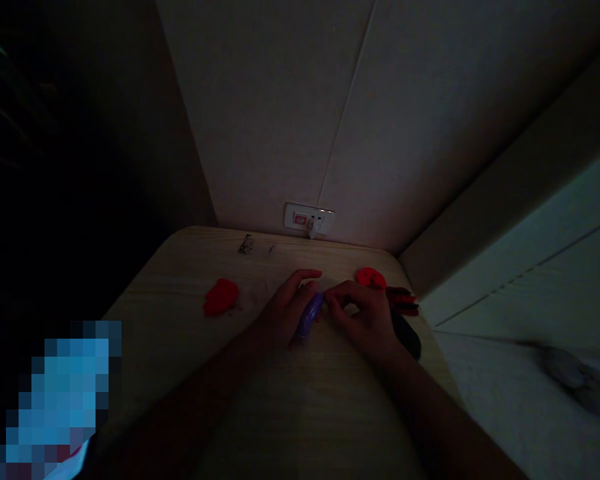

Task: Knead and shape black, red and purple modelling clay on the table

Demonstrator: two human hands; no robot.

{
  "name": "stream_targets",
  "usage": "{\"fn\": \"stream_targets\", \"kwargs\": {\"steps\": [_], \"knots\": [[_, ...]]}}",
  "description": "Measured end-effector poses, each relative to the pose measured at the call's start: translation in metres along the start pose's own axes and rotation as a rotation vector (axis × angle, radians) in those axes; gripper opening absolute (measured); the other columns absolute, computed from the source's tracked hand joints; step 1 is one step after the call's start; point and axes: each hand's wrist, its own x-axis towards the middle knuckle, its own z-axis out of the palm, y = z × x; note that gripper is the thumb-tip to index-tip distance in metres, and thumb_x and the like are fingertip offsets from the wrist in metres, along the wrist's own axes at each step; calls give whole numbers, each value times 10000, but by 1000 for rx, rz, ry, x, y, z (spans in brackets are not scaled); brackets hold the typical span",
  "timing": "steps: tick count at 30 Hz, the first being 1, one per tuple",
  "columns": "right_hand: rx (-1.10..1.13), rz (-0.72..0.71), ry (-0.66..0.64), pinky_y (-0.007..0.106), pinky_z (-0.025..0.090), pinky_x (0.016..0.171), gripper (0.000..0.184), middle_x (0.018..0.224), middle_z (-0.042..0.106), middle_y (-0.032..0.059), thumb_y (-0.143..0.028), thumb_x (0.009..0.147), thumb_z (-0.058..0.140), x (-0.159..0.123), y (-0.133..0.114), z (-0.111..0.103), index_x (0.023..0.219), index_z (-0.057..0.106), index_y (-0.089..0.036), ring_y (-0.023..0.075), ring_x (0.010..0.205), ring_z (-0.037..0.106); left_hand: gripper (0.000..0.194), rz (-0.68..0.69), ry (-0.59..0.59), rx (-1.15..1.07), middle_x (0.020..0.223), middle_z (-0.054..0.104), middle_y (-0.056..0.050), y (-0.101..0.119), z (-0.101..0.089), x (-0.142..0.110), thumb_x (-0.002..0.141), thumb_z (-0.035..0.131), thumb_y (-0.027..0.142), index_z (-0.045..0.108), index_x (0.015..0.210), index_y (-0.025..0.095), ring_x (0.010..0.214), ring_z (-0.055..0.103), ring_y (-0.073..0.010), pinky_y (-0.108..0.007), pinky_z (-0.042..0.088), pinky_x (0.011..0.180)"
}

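In dim light, a shiny purple piece [310,316], long and slightly curved like a roll, slants upward over the wooden tabletop. My left hand [291,303] holds it from the left side, index finger stretched out above it. Close to its upper end, my right hand [357,308] pinches thumb and index finger together. Whatever sits between those fingertips is too small and dark to make out. A red flattened lump [221,297] lies left of my left hand. Just beyond my right hand rests a red disc [371,278] with dark spots.
Right of my right hand are a red and black striped thing [403,301] and a dark rounded object [407,337]. A wall socket [309,219] with a plug is behind the table [190,257]. A pixelated bright blue patch [63,400] shows at lower left.
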Motion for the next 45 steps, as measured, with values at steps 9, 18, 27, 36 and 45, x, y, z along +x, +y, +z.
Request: {"fn": "stream_targets", "kwargs": {"steps": [9,18,27,36,45], "knots": [[-246,-270,54,246,454,541,129,672,607,-2,-127,846,618,0,3,1,742,598,-200,123,566,563,396,15,46,52,670,612,39,-4,2,3,918,558,542,611,1151,226,518,562,-103,-186,418,463],[-173,-246,79,229,432,534,145,637,578,-23,-89,796,636,2,2,-2,713,585,-197,111,557,551,413,-48,-30,-47,642,612,29,-3,-1,7,788,700,556,631,933,176,446,533,-97,-202,424,407],[-142,-241,54,250,458,565,78,692,622,-8,-167,885,631,0,0,-3,817,645,-203,123,584,571,346,2,-71,-29,655,665,-8,1,-8,7,781,746,477,662,867,152,499,587,-110,-202,425,453],[109,29,-15,268,477,601,206,910,686,53,-335,980,525,-4,3,5,1103,613,-194,152,689,605,385,46,1,-143,666,622,30,2,-1,2,881,602,587,539,861,208,427,573,-124,-232,439,386],[50,163,-370,233,331,506,378,611,525,-29,-501,924,609,-6,-7,12,733,586,-176,108,549,461,421,129,362,-220,737,682,-6,-3,-3,11,855,635,609,619,901,191,584,618,-119,-215,486,538]]}}
